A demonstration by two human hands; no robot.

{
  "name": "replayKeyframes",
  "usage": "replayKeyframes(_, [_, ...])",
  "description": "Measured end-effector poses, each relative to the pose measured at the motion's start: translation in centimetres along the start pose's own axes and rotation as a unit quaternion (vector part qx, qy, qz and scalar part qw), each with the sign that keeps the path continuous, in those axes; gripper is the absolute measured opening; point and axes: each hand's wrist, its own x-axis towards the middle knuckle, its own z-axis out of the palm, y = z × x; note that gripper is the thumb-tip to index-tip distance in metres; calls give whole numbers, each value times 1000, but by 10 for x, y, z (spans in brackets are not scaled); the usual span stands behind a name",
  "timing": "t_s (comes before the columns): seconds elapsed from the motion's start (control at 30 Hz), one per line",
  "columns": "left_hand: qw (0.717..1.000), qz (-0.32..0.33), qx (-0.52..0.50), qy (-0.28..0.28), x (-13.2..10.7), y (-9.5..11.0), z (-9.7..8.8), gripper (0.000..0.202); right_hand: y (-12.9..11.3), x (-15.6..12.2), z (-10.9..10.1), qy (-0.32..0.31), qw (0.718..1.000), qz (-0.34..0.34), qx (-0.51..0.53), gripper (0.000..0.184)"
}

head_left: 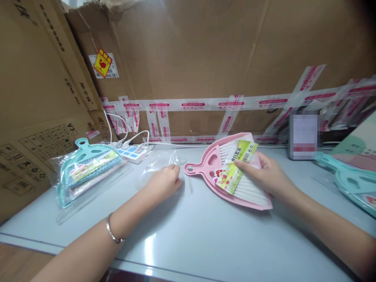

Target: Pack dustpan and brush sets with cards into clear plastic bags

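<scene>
My right hand grips a pink dustpan and brush set by its wide end, thumb on top. White bristles show inside the pan, partly covered by a green and yellow label with red mushrooms. The set's handle, with a hanging hole, points left toward my left hand. Closed fingers of my left hand pinch a clear plastic bag, which lies crumpled behind them, apart from the handle. A silver bangle circles my left wrist.
A bagged turquoise dustpan set lies at left, another turquoise dustpan at right. Behind stand a power strip with white cables, a phone-like device and large taped cardboard boxes. The grey table's front edge runs below.
</scene>
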Motion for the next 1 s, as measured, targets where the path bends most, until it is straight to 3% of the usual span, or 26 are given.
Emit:
replayKeyframes(0.13, [1000,17,-19,8,0,2,-1,13,9,8,-2,78,995,-39,-47,32])
replayKeyframes(0.23, [999,25,-34,14,1,0,-1,12,11,12,-6,107,994,-37,-3,33])
replayKeyframes(0.37, [997,18,-56,49,1,-3,-2,10,6,9,-12,42,990,-23,133,36])
replayKeyframes(0.43, [995,26,-76,65,0,-3,-4,9,2,4,-12,11,993,-33,116,37])
replayKeyframes(0.5, [991,45,-99,80,-1,-3,-5,7,-1,-1,-11,8,998,-60,30,37])
replayKeyframes(0.63, [983,79,-136,99,-2,-2,-7,3,-4,-4,-13,90,985,-103,-102,33])
replayKeyframes(0.77, [977,76,-166,106,-1,-2,-7,6,-7,-1,-19,203,964,-121,-124,27])
replayKeyframes(0.83, [977,74,-171,106,-1,-2,-7,7,-8,0,-22,223,961,-135,-93,25])
replayKeyframes(0.93, [977,72,-173,104,0,-2,-6,7,-7,-2,-22,173,976,-130,30,32])
replayKeyframes(1.0, [976,69,-176,105,1,-2,-5,7,-5,-3,-20,114,985,-83,96,36])
